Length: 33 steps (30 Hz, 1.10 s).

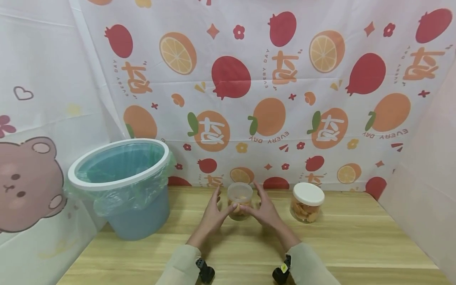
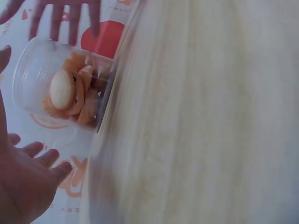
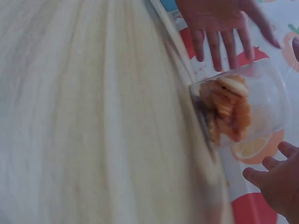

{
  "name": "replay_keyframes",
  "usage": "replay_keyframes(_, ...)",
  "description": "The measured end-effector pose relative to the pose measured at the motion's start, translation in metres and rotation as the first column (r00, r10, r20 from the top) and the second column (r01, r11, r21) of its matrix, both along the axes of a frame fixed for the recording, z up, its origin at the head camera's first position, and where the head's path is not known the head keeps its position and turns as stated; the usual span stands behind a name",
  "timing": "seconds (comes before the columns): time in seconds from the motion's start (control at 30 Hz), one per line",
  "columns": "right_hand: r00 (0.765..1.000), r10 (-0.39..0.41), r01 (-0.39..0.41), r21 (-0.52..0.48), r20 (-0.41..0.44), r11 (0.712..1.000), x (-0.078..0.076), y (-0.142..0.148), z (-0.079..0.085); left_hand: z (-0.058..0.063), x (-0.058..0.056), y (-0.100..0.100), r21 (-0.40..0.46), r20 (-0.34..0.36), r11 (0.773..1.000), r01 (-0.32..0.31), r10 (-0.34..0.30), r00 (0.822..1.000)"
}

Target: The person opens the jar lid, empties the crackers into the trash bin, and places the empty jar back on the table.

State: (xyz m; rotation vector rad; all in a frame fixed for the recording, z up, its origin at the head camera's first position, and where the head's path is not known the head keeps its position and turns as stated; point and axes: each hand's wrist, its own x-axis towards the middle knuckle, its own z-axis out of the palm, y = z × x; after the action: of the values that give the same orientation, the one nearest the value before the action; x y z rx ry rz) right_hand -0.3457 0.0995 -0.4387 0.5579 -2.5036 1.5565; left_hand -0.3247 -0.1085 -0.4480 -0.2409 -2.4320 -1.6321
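A clear plastic jar [image 1: 240, 194] with orange-brown, biscuit-like pieces stands upright near the table's back edge. No white lid shows on its top. A pale oval piece [image 2: 62, 89] lies against its wall in the left wrist view. On the jar's left my left hand [image 1: 215, 213] is spread, fingers forward and thumb across the front. My right hand [image 1: 266, 211] mirrors it on the right. Gaps show between the jar and the fingers of both hands in the wrist views, where the left hand [image 2: 28, 182] and right hand [image 3: 285, 186] have their fingers apart.
A second jar [image 1: 307, 206] with a white lid and similar pieces stands to the right. At the left is a blue bin [image 1: 139, 217] with a white rim and green plastic liner. A fruit-print cloth [image 1: 231, 79] hangs behind the wooden table [image 1: 342, 245].
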Motion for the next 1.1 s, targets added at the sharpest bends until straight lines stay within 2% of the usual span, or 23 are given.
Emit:
replay_keyframes(0.2,0.996,0.012,-0.002,-0.110,0.094,0.994,-0.007,-0.005,-0.018,-0.003,-0.005,0.003,0.069,-0.016,0.997,0.025,-0.024,1.000)
replay_keyframes(0.37,0.993,0.043,-0.024,-0.173,0.107,0.985,-0.012,-0.010,-0.027,-0.007,-0.009,0.006,0.142,-0.027,0.989,0.044,-0.041,0.999)
replay_keyframes(0.53,0.992,0.064,-0.030,-0.296,0.104,0.955,-0.019,-0.016,-0.034,-0.012,-0.017,0.009,0.224,-0.066,0.970,0.092,-0.079,0.995)
replay_keyframes(0.63,0.991,0.097,-0.060,-0.338,0.094,0.939,-0.021,-0.022,-0.037,-0.016,-0.021,0.010,0.253,-0.073,0.962,0.099,-0.083,0.994)
replay_keyframes(0.8,0.988,0.137,-0.107,-0.337,0.067,0.935,-0.021,-0.030,-0.039,-0.017,-0.024,0.012,0.281,-0.087,0.956,0.079,-0.057,0.995)
replay_keyframes(1.0,0.994,0.101,-0.081,-0.302,0.050,0.950,-0.020,-0.025,-0.044,-0.018,-0.023,0.022,0.277,-0.094,0.954,0.118,-0.095,0.991)
replay_keyframes(1.1,0.996,0.079,-0.069,-0.278,0.027,0.958,-0.020,-0.022,-0.045,-0.017,-0.022,0.025,0.278,-0.100,0.954,0.109,-0.085,0.991)
